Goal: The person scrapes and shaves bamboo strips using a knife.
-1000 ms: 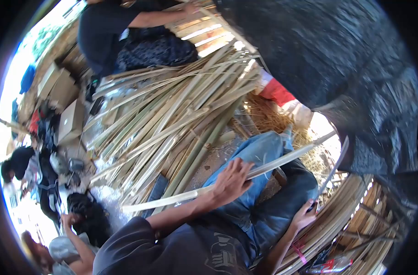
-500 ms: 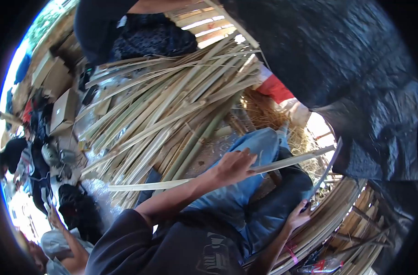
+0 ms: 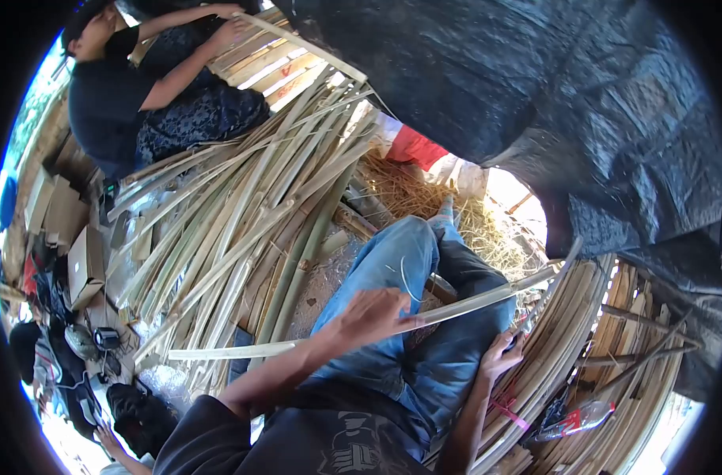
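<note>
A long pale bamboo strip (image 3: pixel 487 301) crosses above my jeans, running from the lower left towards the upper right. My left hand (image 3: pixel 370 313) is closed around it near its middle, palm down. On the right, my right hand (image 3: pixel 502 355) grips the handle of a long-bladed knife (image 3: pixel 549 294) beside my thigh. The blade points up and passes by the strip's far end; whether they touch, I cannot tell. The fingers partly hide the handle.
A large pile of split bamboo (image 3: pixel 242 214) fans out at the left. Bundled strips (image 3: pixel 559 356) and a plastic bottle (image 3: pixel 576 419) lie at the right. Black sheeting (image 3: pixel 487 71) hangs above, near straw (image 3: pixel 487 222). Another person (image 3: pixel 111 99) sits at upper left.
The scene has shifted left in view, showing more of the other person. My left hand sits lower, nearer my body, still on the strip. The knife remains in my right hand.
</note>
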A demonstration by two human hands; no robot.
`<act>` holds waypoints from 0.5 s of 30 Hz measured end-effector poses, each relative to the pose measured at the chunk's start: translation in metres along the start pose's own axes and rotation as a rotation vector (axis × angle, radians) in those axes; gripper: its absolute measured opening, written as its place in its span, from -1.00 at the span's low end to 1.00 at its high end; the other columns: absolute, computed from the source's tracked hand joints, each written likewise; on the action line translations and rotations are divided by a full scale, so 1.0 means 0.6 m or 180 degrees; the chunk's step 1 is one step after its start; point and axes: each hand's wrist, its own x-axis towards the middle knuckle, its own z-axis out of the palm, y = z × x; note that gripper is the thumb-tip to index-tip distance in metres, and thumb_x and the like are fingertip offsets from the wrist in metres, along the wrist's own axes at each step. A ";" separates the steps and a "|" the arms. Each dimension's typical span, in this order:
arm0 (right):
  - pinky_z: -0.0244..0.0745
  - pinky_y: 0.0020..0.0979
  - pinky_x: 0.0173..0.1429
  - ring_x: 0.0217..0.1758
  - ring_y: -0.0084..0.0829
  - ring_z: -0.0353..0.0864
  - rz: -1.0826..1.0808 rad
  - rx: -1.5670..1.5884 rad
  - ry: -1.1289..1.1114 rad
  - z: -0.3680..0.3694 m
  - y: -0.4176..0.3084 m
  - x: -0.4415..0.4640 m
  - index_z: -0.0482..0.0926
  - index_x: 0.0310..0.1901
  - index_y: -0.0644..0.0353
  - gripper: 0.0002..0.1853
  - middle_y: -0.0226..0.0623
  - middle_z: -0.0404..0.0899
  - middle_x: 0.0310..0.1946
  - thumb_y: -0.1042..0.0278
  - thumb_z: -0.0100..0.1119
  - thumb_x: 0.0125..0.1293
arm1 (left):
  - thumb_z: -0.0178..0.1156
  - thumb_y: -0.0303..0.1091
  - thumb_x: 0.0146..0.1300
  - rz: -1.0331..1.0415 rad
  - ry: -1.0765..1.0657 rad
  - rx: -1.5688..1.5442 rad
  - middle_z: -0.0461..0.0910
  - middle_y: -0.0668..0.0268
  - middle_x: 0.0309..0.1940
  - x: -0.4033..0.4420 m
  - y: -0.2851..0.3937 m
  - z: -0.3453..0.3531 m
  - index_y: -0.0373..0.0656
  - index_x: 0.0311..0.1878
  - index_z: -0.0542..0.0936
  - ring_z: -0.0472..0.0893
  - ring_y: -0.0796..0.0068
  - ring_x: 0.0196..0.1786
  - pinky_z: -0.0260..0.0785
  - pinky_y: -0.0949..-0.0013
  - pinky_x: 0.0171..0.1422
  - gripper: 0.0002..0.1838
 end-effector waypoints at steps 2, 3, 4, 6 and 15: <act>0.37 -0.23 -0.45 -0.58 -0.26 0.52 -0.0181 -0.0035 0.0094 -0.001 -0.035 0.003 0.56 -0.19 0.53 -0.29 -0.11 0.50 -0.60 -0.22 -0.03 0.53 | 0.42 0.03 0.26 0.0115 0.0127 0.0023 0.69 0.12 -0.03 0.046 -0.012 -0.004 -0.09 0.04 0.61 0.71 0.10 0.00 0.54 0.05 -0.02 -0.54; 0.37 -0.19 -0.44 -0.59 -0.20 0.53 -0.0244 -0.0238 0.0119 -0.005 -0.050 0.008 0.57 -0.19 0.48 -0.33 -0.06 0.51 -0.60 -0.20 0.02 0.50 | 0.40 0.03 0.29 0.0843 0.1311 0.1120 0.71 0.13 -0.05 0.068 -0.012 -0.011 -0.10 0.08 0.60 0.73 0.14 -0.01 0.57 0.05 -0.01 -0.52; 0.38 -0.18 -0.43 -0.58 -0.18 0.54 -0.0189 -0.0203 -0.0010 -0.008 -0.046 0.009 0.58 -0.18 0.47 -0.35 -0.05 0.52 -0.60 -0.19 0.04 0.49 | 0.38 0.03 0.32 0.1588 0.2520 0.2230 0.72 0.14 -0.06 0.092 -0.005 -0.034 -0.12 0.11 0.58 0.75 0.17 -0.02 0.61 0.06 0.00 -0.51; 0.42 -0.18 -0.42 -0.57 -0.17 0.57 -0.0260 -0.0128 -0.0031 -0.008 -0.021 0.003 0.60 -0.15 0.39 -0.39 -0.07 0.52 -0.61 -0.19 0.07 0.47 | 0.39 -0.01 0.29 0.1414 0.2673 0.2466 0.51 -0.05 0.33 0.125 0.027 -0.094 -0.14 0.19 0.55 0.59 0.07 0.31 0.50 -0.15 0.31 -0.46; 0.54 -0.17 -0.33 -0.51 -0.03 0.68 0.0018 -0.0170 -0.0133 -0.010 -0.034 0.004 0.64 -0.02 0.30 -0.53 -0.01 0.56 -0.59 -0.02 0.27 0.36 | 0.26 -0.01 0.43 -0.0141 -0.0824 -0.1550 0.56 0.00 0.27 0.205 -0.068 -0.130 -0.24 0.16 0.55 0.60 0.16 0.30 0.56 0.04 0.28 -0.52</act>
